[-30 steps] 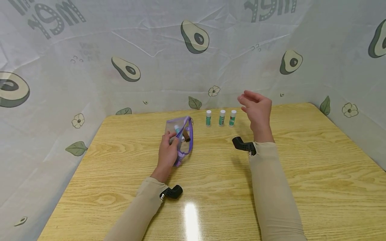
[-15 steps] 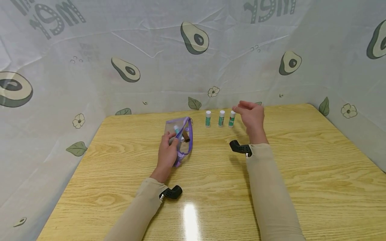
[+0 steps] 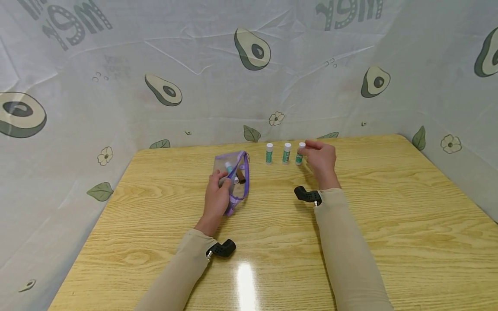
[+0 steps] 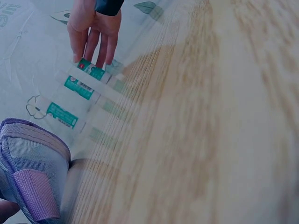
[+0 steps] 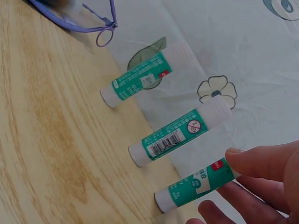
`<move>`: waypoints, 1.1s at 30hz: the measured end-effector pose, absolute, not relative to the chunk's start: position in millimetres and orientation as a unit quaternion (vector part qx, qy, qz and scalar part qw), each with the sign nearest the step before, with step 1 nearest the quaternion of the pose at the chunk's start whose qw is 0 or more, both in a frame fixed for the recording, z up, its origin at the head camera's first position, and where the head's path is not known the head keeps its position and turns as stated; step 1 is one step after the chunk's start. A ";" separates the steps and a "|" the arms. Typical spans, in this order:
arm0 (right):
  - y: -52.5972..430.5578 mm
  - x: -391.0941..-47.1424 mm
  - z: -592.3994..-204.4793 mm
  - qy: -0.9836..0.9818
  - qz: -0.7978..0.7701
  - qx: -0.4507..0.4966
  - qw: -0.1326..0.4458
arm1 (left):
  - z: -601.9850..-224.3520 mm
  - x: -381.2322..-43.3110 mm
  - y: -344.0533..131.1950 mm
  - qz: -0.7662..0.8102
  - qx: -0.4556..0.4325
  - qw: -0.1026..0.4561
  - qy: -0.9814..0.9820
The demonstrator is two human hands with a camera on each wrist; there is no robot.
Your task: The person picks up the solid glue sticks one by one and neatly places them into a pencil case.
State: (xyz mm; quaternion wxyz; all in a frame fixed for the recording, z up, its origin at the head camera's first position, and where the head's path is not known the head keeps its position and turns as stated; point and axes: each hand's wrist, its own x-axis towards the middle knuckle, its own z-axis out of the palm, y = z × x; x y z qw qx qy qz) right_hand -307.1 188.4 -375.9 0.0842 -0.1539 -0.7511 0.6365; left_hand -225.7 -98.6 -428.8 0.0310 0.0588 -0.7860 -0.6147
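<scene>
My left hand grips a see-through mesh pouch with purple edging, thumb on its near side. Through its mesh show a glue stick and a brown tube. Three green-labelled glue sticks with white caps stand upright in a row at the table's back. At the rightmost glue stick, my right hand pinches near the cap, thumb on one side and fingers on the other. The middle glue stick and the left glue stick stand untouched.
The wooden table ends just behind the glue sticks. A pale cloth printed with avocados hangs behind and at both sides. Each wrist bears a black camera mount, such as the right camera mount.
My right hand has come down and leftward from above the table to the rightmost glue stick and taken hold near its cap. My left hand and the pouch have stayed in place.
</scene>
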 end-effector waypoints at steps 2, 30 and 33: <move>188.0 -307.8 -378.2 -0.753 0.634 -0.157 0.084 | -428.2 -225.2 -98.7 -0.615 0.059 0.031 -0.785; 187.9 -312.0 -388.5 -0.756 0.627 -0.148 0.116 | -428.1 -227.0 -97.6 -0.607 0.063 0.039 -0.792; 187.1 -311.4 -386.4 -0.748 0.634 -0.148 0.124 | -428.6 -227.0 -97.6 -0.605 0.062 0.040 -0.792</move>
